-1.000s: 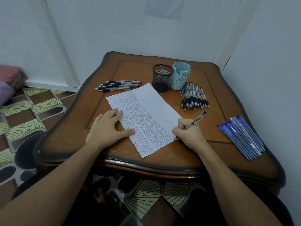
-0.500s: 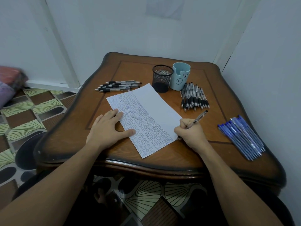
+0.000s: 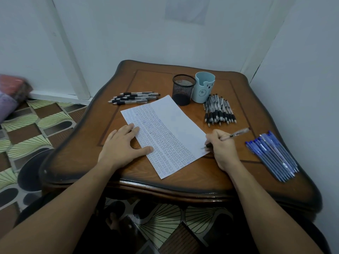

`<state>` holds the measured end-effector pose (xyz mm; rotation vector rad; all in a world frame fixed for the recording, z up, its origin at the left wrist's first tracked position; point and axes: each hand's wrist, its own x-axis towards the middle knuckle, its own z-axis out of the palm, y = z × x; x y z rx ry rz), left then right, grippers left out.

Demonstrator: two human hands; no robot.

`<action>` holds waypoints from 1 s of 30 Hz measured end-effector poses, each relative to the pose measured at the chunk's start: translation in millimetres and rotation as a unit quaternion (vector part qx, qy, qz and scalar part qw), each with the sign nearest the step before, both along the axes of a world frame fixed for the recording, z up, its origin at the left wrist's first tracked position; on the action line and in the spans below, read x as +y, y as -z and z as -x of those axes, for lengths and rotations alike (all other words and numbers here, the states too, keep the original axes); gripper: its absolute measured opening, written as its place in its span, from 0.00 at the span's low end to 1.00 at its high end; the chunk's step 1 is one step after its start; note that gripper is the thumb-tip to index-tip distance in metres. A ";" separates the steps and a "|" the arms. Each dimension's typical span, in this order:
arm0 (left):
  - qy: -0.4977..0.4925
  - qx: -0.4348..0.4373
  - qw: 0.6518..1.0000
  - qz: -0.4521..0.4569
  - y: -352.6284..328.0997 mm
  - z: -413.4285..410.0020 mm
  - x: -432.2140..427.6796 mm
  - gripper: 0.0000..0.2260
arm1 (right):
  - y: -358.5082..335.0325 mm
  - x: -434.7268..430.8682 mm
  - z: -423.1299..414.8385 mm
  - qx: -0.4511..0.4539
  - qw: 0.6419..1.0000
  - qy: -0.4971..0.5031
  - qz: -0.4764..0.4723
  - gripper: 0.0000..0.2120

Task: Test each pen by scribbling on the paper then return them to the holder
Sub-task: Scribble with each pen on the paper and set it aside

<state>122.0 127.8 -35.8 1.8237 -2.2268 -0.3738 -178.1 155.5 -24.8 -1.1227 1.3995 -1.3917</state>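
Pen [image 3: 236, 133] with clear barrel points at paper [image 3: 165, 132] packed with blue scribbles.

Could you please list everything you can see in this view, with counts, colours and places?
table: one, dark brown wood, in a room corner.
paper: one sheet, white with blue scribbles, table centre.
mesh holder: one, black, behind the paper.
cup holder: one, light blue with a bear face, right of the mesh holder.
left pen pile: several, black grips, left of the mesh holder.
right pen pile: many, black grips, in front of the cup holder.
blue pens: one pile, right table edge.
clear pen: one, tip at the paper's right edge.
floor: green and brown pattern.
left hand: flat on the paper.
right hand: grips the clear pen.
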 end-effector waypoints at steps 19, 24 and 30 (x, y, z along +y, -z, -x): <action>0.006 0.017 1.000 -0.006 -3.7 -2.0 1.2 0.57 | -16.3 -0.3 -7.6 0.066 0.993 0.015 -0.099 0.17; 0.008 0.036 0.999 -0.006 -3.4 -2.5 1.4 0.58 | -30.3 -17.9 -11.2 0.095 0.984 -0.018 -0.151 0.13; 0.010 0.046 0.999 -0.003 -6.0 -2.5 4.2 0.53 | -44.4 -81.8 -18.1 0.362 0.923 -0.021 -0.128 0.14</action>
